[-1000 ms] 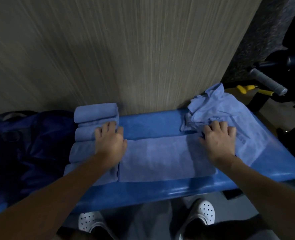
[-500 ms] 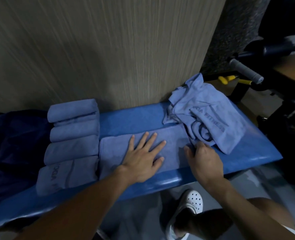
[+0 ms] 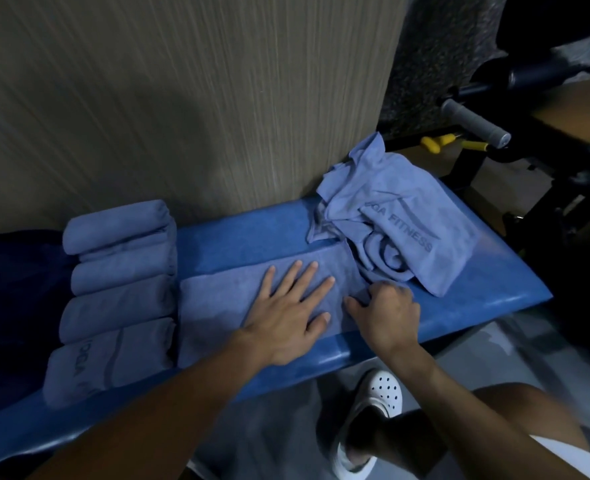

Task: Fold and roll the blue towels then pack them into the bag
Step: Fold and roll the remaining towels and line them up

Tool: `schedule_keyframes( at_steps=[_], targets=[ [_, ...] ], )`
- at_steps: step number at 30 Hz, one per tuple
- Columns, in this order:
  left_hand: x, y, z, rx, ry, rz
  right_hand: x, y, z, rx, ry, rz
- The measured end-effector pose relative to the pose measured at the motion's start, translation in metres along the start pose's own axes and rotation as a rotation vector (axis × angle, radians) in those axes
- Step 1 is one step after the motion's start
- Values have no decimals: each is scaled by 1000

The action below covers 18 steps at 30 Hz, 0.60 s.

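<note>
Four rolled towels (image 3: pixel 120 289) lie side by side at the left end of the blue bench (image 3: pixel 477 299), in a row running from the wall panel (image 3: pixel 182 98) out to the near edge. Each touches its neighbour. The nearest roll shows dark lettering.

Just right of the row, a folded towel (image 3: pixel 214 317) lies flat as a long strip along the bench, its left end close against the rolls.

Left hand (image 3: pixel 286 317): palm down on the middle of the strip, fingers straight and spread, pressing flat. It grasps nothing.

Right hand (image 3: pixel 387 317): at the strip's right end, fingers curled under, thumb pointing left. It pinches the cloth there, and a small ridge of fabric is raised at the knuckles.

Loose towels (image 3: pixel 407 230): a crumpled heap at the right end of the bench, touching the far right corner of the strip. The top one reads "FITNESS".

Bag (image 3: pixel 16 306): dark blue, slumped beyond the left end of the bench, next to the rolls. Too dark to tell whether its mouth is open.

Below the bench edge, one white perforated shoe (image 3: pixel 376 403). Far right, a grey handle grip (image 3: pixel 473 123) on a black frame.
</note>
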State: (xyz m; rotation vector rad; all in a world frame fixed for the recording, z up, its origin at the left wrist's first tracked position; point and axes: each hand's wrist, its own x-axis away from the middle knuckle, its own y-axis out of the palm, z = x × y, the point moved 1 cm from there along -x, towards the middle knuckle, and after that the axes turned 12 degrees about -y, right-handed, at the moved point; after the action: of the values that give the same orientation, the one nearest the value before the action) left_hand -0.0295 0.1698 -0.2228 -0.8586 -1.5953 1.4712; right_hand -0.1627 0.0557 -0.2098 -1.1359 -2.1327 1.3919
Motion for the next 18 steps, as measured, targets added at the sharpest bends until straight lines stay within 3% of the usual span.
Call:
schedule_keyframes(
  at_steps=[4,7,10,14,18],
  targets=[
    [-1,-6,2,164,-2,55,3,2,-6,-360,-41,72],
    [-11,-26,19,732,-223,235,4,2,-11,-671,8,104],
    [-28,-50,35,1311,-540,-25,9,1,-18,-804,-1,115],
    [-38,-64,41,1426,-654,-374,14,0,-21,-736,-156,169],
    [-46,-68,37,1480,-731,-442,18,-3,-23,-724,-256,139]
  ],
)
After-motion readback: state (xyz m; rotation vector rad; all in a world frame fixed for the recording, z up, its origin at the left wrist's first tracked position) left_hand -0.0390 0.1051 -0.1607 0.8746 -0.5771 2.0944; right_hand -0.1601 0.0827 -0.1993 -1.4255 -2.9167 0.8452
